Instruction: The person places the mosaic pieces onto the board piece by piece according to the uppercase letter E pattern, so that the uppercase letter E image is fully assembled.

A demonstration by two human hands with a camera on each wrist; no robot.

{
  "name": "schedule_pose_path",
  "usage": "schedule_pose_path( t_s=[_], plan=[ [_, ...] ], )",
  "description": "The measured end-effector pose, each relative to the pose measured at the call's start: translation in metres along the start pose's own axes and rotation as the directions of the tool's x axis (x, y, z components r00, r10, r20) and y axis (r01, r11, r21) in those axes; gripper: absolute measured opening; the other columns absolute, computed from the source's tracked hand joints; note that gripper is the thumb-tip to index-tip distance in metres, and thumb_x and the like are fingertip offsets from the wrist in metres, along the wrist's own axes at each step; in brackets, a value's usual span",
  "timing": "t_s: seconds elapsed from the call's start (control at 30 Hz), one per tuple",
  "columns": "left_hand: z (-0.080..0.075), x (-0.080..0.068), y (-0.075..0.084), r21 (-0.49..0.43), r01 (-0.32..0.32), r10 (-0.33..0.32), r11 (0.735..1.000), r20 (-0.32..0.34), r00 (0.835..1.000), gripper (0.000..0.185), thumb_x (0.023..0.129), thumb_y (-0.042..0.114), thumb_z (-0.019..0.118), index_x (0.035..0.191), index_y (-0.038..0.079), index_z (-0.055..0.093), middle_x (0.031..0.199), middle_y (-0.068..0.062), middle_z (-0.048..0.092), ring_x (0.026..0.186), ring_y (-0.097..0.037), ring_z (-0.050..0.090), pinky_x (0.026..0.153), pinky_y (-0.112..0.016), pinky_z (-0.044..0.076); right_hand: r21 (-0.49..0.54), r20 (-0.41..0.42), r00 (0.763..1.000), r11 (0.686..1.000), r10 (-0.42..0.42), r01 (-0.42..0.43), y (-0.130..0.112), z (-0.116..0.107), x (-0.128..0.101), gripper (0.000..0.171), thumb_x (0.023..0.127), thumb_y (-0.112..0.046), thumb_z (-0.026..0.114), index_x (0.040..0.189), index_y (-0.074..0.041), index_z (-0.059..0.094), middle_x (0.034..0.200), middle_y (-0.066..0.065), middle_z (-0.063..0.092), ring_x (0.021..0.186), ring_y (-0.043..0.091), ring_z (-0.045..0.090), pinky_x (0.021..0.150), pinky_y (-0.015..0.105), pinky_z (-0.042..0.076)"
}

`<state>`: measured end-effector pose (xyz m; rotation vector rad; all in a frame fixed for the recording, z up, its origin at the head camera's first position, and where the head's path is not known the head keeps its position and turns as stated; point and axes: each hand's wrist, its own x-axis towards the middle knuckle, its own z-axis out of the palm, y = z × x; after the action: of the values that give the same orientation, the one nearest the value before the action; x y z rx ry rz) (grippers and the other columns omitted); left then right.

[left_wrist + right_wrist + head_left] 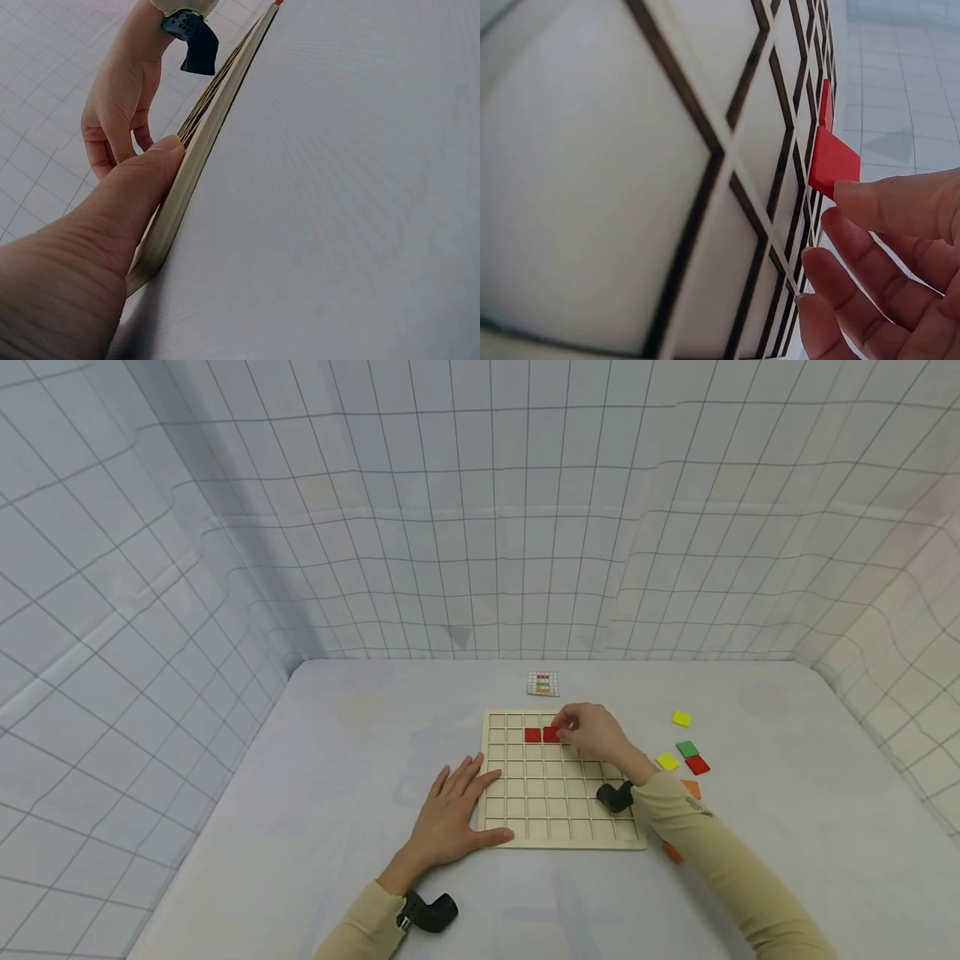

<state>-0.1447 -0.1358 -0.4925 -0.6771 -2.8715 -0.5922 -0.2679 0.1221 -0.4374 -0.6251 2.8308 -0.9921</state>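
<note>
A pale wooden board (536, 810) with a raised grid lies flat on the white table. My left hand (450, 818) rests along its left side, fingers spread, with the thumb on the near left corner. In the left wrist view that thumb (142, 176) lies over the board's rim. Toward the far side, my right hand (596, 733) pinches a red square tile (834, 161) between thumb and fingers. The tile is tilted over a grid cell in the right wrist view. Directly left of it, another red tile (532, 735) sits in a cell of the same row.
Behind the board lies a small card (543, 683) printed with a coloured grid pattern. Right of the board are loose tiles: yellow (682, 718), green (687, 749), red (697, 765) and orange (672, 852), some partly under the right forearm. Grid-patterned curtains (480, 527) surround the table.
</note>
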Motion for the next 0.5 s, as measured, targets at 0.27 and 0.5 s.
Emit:
schedule_pose_path(
  t_s=[0.27,0.5],
  plan=[
    [-0.0026,0.0001,0.0009,-0.004,0.001,-0.001,1.000,-0.003,1.000,0.087,0.079,0.071,0.056,0.146,0.020,0.039,0.155,-0.008,0.023,0.142,-0.023,0.016,0.113,-0.046,0.008,-0.021,0.008,1.000,1.000,-0.024,0.024,0.0028,0.0009,0.0018,0.013,0.087,-0.007,0.066,0.097,-0.007,0.075,0.091,0.005,0.063,0.079,0.019,0.055,0.066,0.034,0.047],
    [-0.0016,-0.0002,0.0011,-0.012,-0.008,0.007,1.000,-0.014,1.000,0.087,0.079,0.073,0.054,0.145,0.019,0.040,0.154,-0.009,0.025,0.141,-0.025,0.018,0.112,-0.048,0.009,-0.019,0.039,0.998,0.999,-0.046,0.047,0.0046,-0.0009,-0.0030,0.018,0.092,-0.007,0.062,0.105,-0.005,0.073,0.105,0.012,0.056,0.096,0.027,0.052,0.078,0.042,0.046]
  ],
)
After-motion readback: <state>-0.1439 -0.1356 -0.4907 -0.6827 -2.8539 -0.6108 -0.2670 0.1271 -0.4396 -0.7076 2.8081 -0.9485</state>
